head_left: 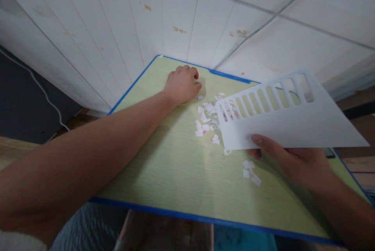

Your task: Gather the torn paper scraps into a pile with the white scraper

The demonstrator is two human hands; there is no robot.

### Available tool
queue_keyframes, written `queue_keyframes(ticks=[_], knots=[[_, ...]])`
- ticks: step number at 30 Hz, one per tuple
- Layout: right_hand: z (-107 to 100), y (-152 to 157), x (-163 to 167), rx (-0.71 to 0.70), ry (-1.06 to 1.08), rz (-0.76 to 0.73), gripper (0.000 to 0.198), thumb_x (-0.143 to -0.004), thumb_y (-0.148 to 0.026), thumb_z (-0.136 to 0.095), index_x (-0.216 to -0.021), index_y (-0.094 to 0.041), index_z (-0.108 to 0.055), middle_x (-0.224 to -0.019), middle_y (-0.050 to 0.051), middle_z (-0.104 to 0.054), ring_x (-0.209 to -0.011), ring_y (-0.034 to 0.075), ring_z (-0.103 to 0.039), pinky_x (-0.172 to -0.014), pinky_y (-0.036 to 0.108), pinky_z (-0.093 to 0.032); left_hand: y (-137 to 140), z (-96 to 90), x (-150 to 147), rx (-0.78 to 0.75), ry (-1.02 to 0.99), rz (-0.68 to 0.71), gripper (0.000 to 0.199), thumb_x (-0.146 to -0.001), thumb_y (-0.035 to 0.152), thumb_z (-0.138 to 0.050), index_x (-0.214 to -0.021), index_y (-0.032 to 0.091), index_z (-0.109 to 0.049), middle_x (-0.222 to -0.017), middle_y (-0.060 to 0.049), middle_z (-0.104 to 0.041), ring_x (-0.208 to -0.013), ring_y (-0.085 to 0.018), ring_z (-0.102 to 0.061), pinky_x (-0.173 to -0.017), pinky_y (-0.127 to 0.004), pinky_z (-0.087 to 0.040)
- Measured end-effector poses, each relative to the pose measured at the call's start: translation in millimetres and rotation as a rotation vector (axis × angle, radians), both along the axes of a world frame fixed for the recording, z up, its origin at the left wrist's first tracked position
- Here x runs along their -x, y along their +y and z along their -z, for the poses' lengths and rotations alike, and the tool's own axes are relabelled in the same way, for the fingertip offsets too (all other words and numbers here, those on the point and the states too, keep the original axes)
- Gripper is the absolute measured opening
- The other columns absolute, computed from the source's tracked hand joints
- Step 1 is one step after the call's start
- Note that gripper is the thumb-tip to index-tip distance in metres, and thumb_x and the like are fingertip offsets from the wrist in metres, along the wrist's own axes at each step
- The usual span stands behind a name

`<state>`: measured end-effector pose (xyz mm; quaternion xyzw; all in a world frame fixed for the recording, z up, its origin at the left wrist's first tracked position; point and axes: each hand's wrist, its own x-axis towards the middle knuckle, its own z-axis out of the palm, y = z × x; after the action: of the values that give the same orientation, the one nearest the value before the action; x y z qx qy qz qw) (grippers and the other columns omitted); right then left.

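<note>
In my right hand [293, 161] is a white sheet with a row of rounded slots [293, 126]. My thumb lies on its near edge and the fingers are under it. The sheet is tilted above the table, its left end over a loose pile of small paper scraps [206, 120]. My left hand [183, 83] rests on the far part of the table, left of the pile, its fingers curled loosely. Whatever may be inside those fingers is hidden. Nearer to me, several more paper scraps [249, 171] lie below the sheet.
The pale green tabletop [175, 165] has a blue rim and stands against a white plank wall [175, 13]. A grey cable [272, 18] runs up that wall. Below the near edge are an open box [170, 231] and something turquoise [243, 239]. A dark panel [32, 98] stands at the left.
</note>
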<state>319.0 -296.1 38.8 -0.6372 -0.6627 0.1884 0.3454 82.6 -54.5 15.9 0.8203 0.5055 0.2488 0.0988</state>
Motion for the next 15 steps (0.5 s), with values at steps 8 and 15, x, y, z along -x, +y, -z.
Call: queue_keyframes(ticks=[8, 15], knots=[[-12, -9, -26, 0.01, 0.004, 0.003, 0.037, -0.09, -0.057, -0.09, -0.064, -0.032, -0.08, -0.075, 0.003, -0.081, -0.063, 0.028, -0.077, -0.058, 0.043, -0.069, 0, 0.6, 0, -0.005, -0.004, 0.002, 0.03, -0.096, 0.024, -0.065, -0.123, 0.024, -0.078, -0.136, -0.014, -0.073, -0.137, -0.037, -0.058, -0.12, -0.054, -0.048], [-11, 7, -2, -0.065, 0.04, 0.06, 0.053, -0.101, -0.066, -0.075, -0.061, -0.031, -0.074, -0.069, 0.003, -0.077, -0.07, 0.026, -0.076, -0.08, 0.043, -0.069, -2, -0.6, 0, -0.002, 0.009, 0.0, 0.031, -0.097, 0.025, -0.065, -0.125, 0.025, -0.078, -0.135, -0.014, -0.073, -0.137, -0.037, -0.059, -0.12, -0.053, -0.048]])
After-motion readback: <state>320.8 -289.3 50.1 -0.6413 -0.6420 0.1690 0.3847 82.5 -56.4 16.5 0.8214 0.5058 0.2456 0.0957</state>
